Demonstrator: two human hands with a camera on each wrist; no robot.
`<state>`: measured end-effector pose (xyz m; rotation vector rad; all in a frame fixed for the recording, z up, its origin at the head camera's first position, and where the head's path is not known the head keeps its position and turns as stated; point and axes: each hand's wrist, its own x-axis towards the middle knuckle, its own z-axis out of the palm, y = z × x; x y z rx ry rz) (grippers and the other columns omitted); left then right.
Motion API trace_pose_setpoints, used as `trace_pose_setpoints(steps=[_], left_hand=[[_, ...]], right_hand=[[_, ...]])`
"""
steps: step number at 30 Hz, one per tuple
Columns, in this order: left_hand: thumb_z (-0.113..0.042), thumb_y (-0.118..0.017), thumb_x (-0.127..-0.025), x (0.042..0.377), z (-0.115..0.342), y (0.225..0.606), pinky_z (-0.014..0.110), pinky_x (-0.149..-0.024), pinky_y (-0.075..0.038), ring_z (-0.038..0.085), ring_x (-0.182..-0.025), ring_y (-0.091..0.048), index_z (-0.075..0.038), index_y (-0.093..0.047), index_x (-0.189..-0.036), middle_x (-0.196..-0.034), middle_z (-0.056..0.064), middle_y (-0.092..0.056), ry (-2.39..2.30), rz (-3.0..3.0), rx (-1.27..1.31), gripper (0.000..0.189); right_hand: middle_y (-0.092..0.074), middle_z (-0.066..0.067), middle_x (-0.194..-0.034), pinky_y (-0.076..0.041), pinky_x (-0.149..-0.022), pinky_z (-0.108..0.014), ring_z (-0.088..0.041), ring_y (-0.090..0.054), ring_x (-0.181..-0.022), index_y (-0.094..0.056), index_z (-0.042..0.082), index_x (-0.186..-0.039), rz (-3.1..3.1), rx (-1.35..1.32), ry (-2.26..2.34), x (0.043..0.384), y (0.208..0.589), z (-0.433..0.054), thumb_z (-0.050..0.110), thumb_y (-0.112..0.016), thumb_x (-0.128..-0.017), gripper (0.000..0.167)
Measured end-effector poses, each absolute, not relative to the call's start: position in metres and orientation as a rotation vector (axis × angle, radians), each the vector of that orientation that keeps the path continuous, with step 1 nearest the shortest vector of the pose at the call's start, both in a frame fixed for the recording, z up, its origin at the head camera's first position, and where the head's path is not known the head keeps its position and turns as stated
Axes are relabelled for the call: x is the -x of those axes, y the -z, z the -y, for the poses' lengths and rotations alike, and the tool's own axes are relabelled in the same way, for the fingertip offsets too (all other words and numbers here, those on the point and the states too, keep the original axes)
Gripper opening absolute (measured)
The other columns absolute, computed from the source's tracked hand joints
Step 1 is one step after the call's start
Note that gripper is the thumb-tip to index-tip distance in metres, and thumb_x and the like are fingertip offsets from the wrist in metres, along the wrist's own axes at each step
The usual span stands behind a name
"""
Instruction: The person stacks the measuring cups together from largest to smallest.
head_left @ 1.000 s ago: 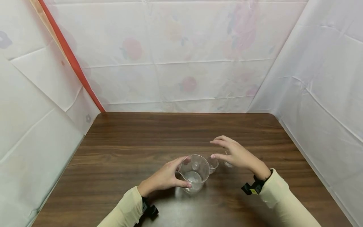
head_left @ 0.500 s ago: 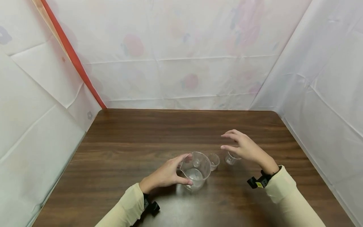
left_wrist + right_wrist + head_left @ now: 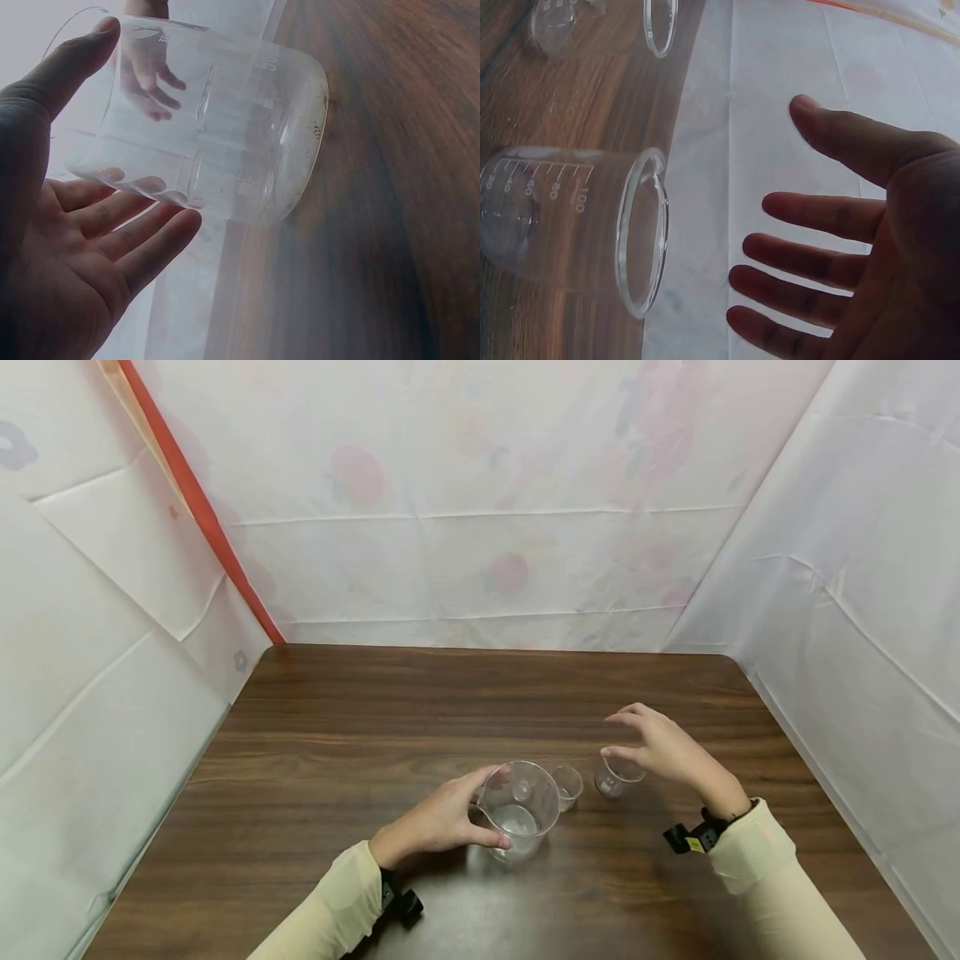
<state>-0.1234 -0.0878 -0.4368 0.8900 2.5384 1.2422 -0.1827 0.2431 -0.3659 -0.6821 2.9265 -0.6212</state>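
Note:
A large clear glass beaker [image 3: 519,806] stands upright on the brown table, right of centre. My left hand [image 3: 442,822] holds it from the left, thumb on the near side and fingers at the far side; the left wrist view shows the thumb near the rim of the large beaker [image 3: 232,127]. Just right of it stands a small beaker [image 3: 567,789], then a medium beaker [image 3: 617,779], whose printed scale reads to 100 in the right wrist view. Spread fingers and thumb of my right hand [image 3: 667,750] hover above the medium beaker's [image 3: 562,225] rim, apart from the glass.
The wood-grain table [image 3: 337,718] reaches back to a pale patterned sheet [image 3: 450,552]. White sheets hang at both sides, and a red strip [image 3: 195,502] runs down the back left corner. Each wrist carries a small black camera.
My right hand has moved right, away from the small beaker, baring more of the medium beaker. My left hand keeps its place on the large beaker. The head view has tilted slightly.

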Motion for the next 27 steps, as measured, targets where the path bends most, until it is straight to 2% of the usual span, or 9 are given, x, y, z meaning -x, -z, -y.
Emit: trace_pose_setpoints(steps=[8, 19, 22, 27], left_hand=[[-0.049, -0.083, -0.072, 0.123, 0.089, 0.435, 0.04, -0.101, -0.048, 0.016, -0.123, -0.057, -0.013, -0.042, -0.145, -0.139, 0.0, -0.057, -1.183, -2.568, -0.887, 0.091], [-0.048, -0.083, -0.071, 0.12, 0.09, 0.436, 0.04, -0.101, -0.048, 0.017, -0.122, -0.057, -0.011, -0.042, -0.145, -0.138, -0.001, -0.057, -1.184, -2.578, -0.875, 0.092], [-0.048, -0.083, -0.072, 0.12, 0.09, 0.435, 0.039, -0.102, -0.047, 0.016, -0.123, -0.056, -0.012, -0.041, -0.146, -0.14, -0.002, -0.056, -1.186, -2.569, -0.863, 0.092], [-0.047, -0.083, -0.073, 0.121, 0.088, 0.432, 0.037, -0.099, -0.049, 0.017, -0.122, -0.057, -0.013, -0.041, -0.146, -0.141, -0.002, -0.055, -1.191, -2.55, -0.871, 0.091]], right_hand=[[-0.056, -0.019, -0.127, -0.048, -0.09, -0.055, -0.039, -0.058, -0.112, -0.058, 0.004, -0.131, -2.892, 0.604, 0.543, 0.183, 0.368, -0.247, 0.037, -0.074, -0.086, 0.058], [-0.054, -0.024, -0.128, -0.049, -0.087, -0.053, -0.038, -0.059, -0.107, -0.055, -0.002, -0.133, -2.786, 0.536, 0.453, 0.185, 0.38, -0.247, 0.037, -0.079, -0.08, 0.07], [-0.054, -0.023, -0.128, -0.048, -0.09, -0.056, -0.043, -0.056, -0.113, -0.056, -0.001, -0.132, -2.79, 0.522, 0.417, 0.184, 0.385, -0.246, 0.037, -0.08, -0.078, 0.07], [-0.057, -0.022, -0.124, -0.05, -0.086, -0.053, -0.038, -0.059, -0.107, -0.058, -0.001, -0.129, -2.788, 0.51, 0.405, 0.182, 0.387, -0.248, 0.036, -0.08, -0.079, 0.067]])
